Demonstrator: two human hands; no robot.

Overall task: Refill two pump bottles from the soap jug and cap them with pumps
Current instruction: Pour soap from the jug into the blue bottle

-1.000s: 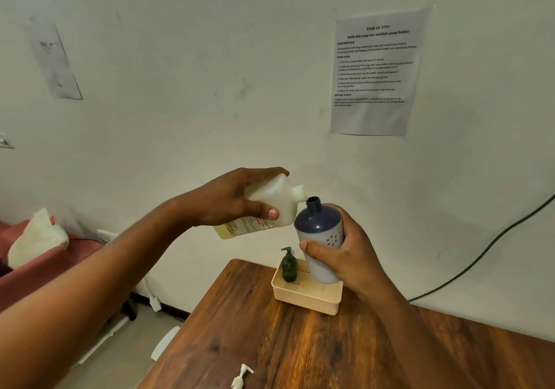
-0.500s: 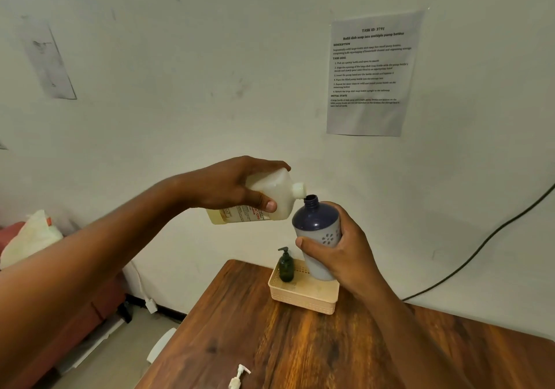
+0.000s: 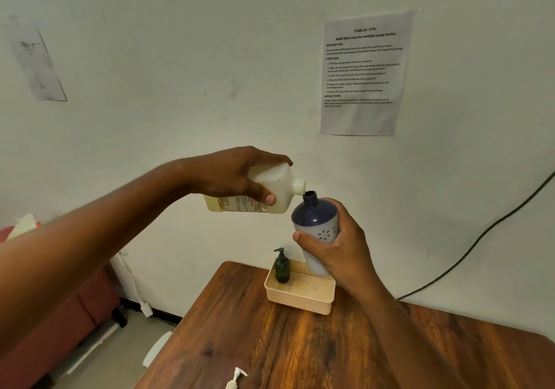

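Left hand [image 3: 231, 175] fingers wrap soap jug [image 3: 264, 193], long axis near level, spout at 3 o'clock, just above the open neck of blue bottle [image 3: 315, 226], upright in right hand [image 3: 339, 247] grip over the desk [image 3: 300, 346].

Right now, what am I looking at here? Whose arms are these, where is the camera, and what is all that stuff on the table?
There is no machine: a person wears a camera on the head that looks forward and down, so you see their own arms. The left hand grips a pale soap jug, tipped on its side with its spout right at the open neck of a blue and white bottle, which the right hand holds up in the air. Below, on the wooden table, stands a cream basket with a small dark green pump bottle in it, its pump already on. A loose white pump lies near the table's front edge. A printed sheet is on the wall.
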